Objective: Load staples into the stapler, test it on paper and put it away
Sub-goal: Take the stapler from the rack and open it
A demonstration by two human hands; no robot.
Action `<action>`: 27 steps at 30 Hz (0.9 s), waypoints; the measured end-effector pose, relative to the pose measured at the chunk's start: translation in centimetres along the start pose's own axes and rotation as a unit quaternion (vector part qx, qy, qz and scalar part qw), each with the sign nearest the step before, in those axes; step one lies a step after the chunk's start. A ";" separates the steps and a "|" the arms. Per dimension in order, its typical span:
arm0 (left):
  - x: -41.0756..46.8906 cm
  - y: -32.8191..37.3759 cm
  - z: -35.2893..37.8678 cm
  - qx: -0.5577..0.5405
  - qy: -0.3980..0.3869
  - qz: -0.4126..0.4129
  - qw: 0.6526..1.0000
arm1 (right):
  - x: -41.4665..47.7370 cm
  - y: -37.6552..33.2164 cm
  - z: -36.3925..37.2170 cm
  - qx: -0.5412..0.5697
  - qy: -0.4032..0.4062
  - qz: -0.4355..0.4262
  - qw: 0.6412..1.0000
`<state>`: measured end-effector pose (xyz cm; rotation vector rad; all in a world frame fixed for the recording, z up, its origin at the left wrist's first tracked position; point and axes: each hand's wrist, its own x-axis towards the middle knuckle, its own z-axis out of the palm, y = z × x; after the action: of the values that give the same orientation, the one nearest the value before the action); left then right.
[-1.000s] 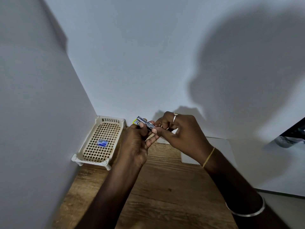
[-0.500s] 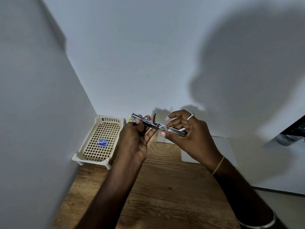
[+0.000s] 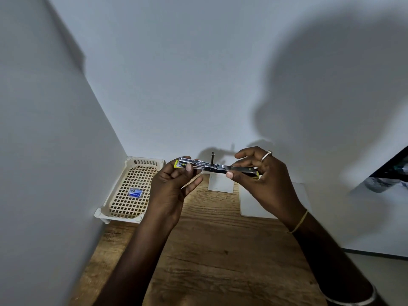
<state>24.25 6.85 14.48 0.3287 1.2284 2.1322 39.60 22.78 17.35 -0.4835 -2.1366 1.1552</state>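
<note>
plain white walls (image 3: 198,74) meeting in a corner, wooden tabletop (image 3: 220,250), large shadow

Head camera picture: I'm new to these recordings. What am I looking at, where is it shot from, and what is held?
No machine here: a person wears one camera on the head, looking forward and down. The left hand and right hand hold a stapler swung open flat, each with a grip on one end. Below is a wooden table in a white corner. A cream basket on the left holds a small blue box; white paper lies further back.
</note>
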 end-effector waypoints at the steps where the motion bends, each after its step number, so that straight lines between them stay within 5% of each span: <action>1: -0.1 -0.1 -0.4 0.025 -0.005 0.009 1.000 | -0.1 0.2 -0.1 -0.001 -0.001 0.000 1.000; 9: 0.1 -1.5 -4.3 0.302 -0.030 0.064 0.951 | -2.0 3.4 -0.2 -0.041 -0.033 0.019 0.998; 18: 0.0 -6.2 -7.2 0.471 -0.077 0.074 0.876 | -6.4 10.3 1.8 -0.185 -0.080 0.030 0.979; 27: -2.0 -13.5 -11.4 0.639 -0.120 0.097 0.754 | -12.7 16.7 4.6 -0.263 -0.148 0.068 0.951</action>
<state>25.51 2.59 -2.77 1.2819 2.3712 0.9523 45.76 21.64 -3.13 -0.7376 -2.7228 0.7464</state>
